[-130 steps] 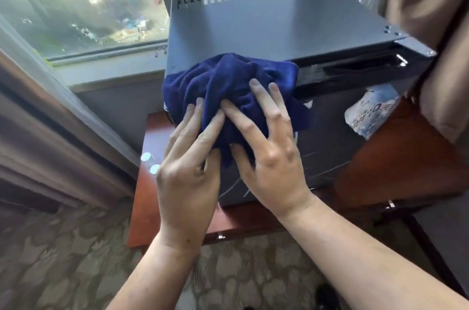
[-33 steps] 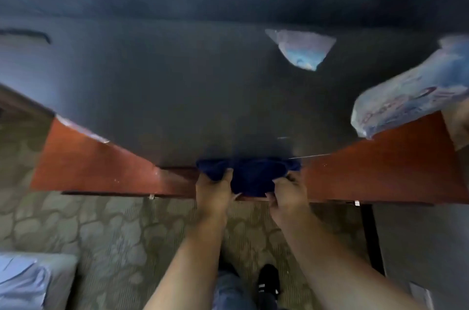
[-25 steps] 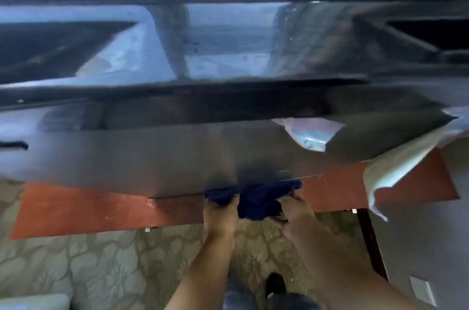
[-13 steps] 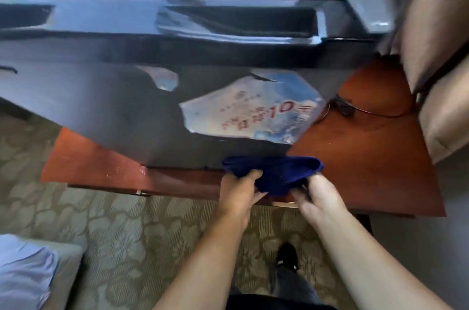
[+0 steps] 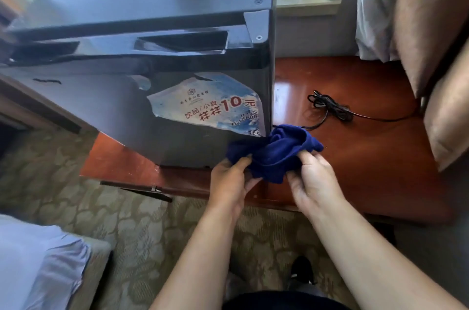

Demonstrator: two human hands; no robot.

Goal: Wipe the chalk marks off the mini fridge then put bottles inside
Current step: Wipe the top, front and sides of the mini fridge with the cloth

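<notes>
1. At the lower right corner of the mini fridge, I hold the blue cloth bunched between both hands. It touches the corner of the door and spills onto the table just beside it.
2. Left hand: thumb on top, pinching the cloth's left edge. Right hand: fingers curled round the right side of the cloth.
3. Writing: a torn sticker on the door front reads "10 元" in large red-orange figures and "饮品/小食" below. The small digits look like 4518888, and the smaller print at the top is too fine to read.
4. Edges: the fridge door is closed, with its handle recess along the top. The table's front edge runs just under my wrists.
5. Room: right of the fridge is glossy red-brown tabletop with a black cable coiled on it, well apart from the cloth. A tan curtain hangs over the table's far right side. Patterned carpet lies below and to the left.
6. Change: half a second ago the cloth was stretched flat along the door's bottom edge, under the sticker. Now it sits further right at the corner, and is more crumpled. Both hands have kept their hold.
</notes>
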